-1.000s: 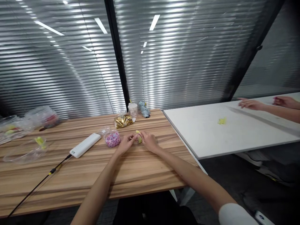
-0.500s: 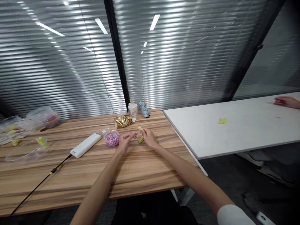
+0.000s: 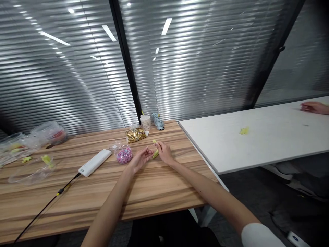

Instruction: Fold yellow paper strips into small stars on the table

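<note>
My left hand (image 3: 141,160) is turned partly palm up over the wooden table, its fingers curled loosely towards the other hand. Something small and pink shows at its fingertips, too fine to make out. My right hand (image 3: 165,153) pinches a small yellow-green piece (image 3: 154,141), whose end sticks out beyond thumb and forefinger. Below and between the hands lies another yellow-green strip (image 3: 155,154), partly covered by the right hand. Just left of my left hand stands a clear round bowl (image 3: 123,154) of tiny pink and purple bits.
A white power bank (image 3: 95,162) with a black cable lies left of the bowl. Behind are a gold packet (image 3: 135,135), a paper cup (image 3: 145,121) and a blue crumpled pouch (image 3: 157,121). Clear plastic containers (image 3: 48,132) stand far left. Another person's hand (image 3: 314,107) rests at the white table (image 3: 269,137).
My left hand has turned more palm up and its fingers have loosened. The pink strand that ran between my hands no longer shows clearly. My right hand keeps its pinch.
</note>
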The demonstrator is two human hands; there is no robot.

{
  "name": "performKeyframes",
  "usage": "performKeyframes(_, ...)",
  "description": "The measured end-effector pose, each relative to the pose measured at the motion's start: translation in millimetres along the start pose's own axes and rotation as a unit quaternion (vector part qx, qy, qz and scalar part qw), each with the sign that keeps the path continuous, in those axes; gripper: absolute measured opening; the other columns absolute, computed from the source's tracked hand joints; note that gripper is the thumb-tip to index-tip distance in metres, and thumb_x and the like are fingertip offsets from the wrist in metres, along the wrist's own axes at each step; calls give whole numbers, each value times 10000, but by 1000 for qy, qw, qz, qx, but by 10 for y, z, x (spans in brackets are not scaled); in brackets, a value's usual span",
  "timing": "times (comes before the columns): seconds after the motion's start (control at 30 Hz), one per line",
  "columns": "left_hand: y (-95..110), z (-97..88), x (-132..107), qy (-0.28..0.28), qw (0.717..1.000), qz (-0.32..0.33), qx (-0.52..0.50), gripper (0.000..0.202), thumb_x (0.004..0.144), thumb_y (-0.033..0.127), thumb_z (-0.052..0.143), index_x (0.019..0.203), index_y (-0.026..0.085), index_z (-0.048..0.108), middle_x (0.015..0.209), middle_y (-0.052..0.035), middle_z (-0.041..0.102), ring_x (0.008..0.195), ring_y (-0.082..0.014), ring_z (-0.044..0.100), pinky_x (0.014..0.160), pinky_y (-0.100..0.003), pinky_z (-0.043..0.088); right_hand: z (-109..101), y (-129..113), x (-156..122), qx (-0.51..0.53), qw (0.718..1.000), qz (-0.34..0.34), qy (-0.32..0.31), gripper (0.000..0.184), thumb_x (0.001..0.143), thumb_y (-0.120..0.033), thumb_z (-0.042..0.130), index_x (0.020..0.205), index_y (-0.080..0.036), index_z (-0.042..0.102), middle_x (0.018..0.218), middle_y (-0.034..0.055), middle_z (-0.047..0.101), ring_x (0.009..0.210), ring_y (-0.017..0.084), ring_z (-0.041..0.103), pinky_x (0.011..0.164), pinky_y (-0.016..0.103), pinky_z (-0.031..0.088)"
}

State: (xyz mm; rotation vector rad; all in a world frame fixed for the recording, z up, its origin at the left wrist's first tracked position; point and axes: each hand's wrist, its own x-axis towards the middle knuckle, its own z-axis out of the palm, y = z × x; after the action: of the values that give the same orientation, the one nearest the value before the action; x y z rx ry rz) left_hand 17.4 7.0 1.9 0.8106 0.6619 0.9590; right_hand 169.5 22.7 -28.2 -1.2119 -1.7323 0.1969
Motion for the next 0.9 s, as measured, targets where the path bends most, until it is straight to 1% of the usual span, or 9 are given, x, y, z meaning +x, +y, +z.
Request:
performKeyframes(0.1, 60, -2, -17, 17, 999, -32, -29, 225, 847, 233, 447, 707, 114, 577, 724, -55, 617, 768, -126, 603, 887, -288, 439, -27, -1, -23, -62, 997, -52, -7, 275, 919, -258, 296, 955, -188, 560, 845, 36, 638, 745, 152, 572, 631, 216, 373)
performKeyframes(0.2, 124, -24, -33, 27, 997, -55, -37, 297, 862, 321, 409, 737, 106, 572, 748, -86, 627, 789, -152, 611, 863, -302, 456, -81, 19, -27, -122, 983, -134, -32, 264, 919, -231, 309, 955, -177, 565, 845, 53, 628, 765, 147, 565, 653, 217, 364)
performKeyframes(0.33, 163, -81, -35, 24, 993, -104, -52, 352, 860, 382, 387, 777, 92, 569, 766, -116, 636, 795, -177, 620, 804, -302, 485, -161, 77, -4, -176, 950, -250, -72, 230, 908, -207, 350, 917, -174, 577, 807, 52, 622, 769, 145, 545, 674, 230, 358)
performKeyframes(0.43, 165, -115, -27, 26, 990, -128, -60, 394, 857, 416, 367, 799, 79, 564, 776, -132, 632, 791, -190, 624, 767, -297, 498, -205, 126, 21, -205, 920, -320, -98, 206, 899, -202, 376, 956, -182, 572, 839, 53, 620, 791, 153, 532, 682, 244, 358)
performKeyframes(0.53, 166, -130, -21, 29, 988, -139, -55, 433, 847, 441, 368, 847, 54, 561, 790, -151, 621, 804, -205, 623, 776, -292, 491, -240, 148, 44, -226, 899, -355, -119, 210, 895, -184, 380, 1003, -185, 560, 869, 60, 614, 806, 154, 522, 688, 252, 360)
performKeyframes(0.63, 166, -149, -19, 17, 988, -143, -53, 444, 830, 451, 397, 884, 40, 558, 798, -157, 613, 829, -219, 617, 811, -301, 476, -275, 139, 61, -236, 884, -378, -140, 213, 891, -171, 388, 1026, -191, 551, 833, 55, 607, 796, 157, 513, 666, 254, 363)
performKeyframes(0.77, 154, -186, -18, 6, 988, -145, -50, 470, 817, 479, 398, 881, 42, 561, 822, -166, 612, 867, -236, 607, 852, -328, 455, -311, 128, 77, -236, 875, -397, -146, 225, 884, -162, 405, 1066, -207, 528, 817, 42, 597, 773, 159, 507, 642, 256, 365)
performKeyframes(0.9, 145, -177, -29, 6, 988, -146, -46, 492, 796, 521, 403, 858, 63, 571, 811, -157, 620, 882, -249, 602, 866, -359, 443, -330, 133, 87, -251, 865, -406, -152, 226, 888, -152, 390, 1052, -207, 535, 842, 45, 593, 784, 158, 505, 654, 260, 369)
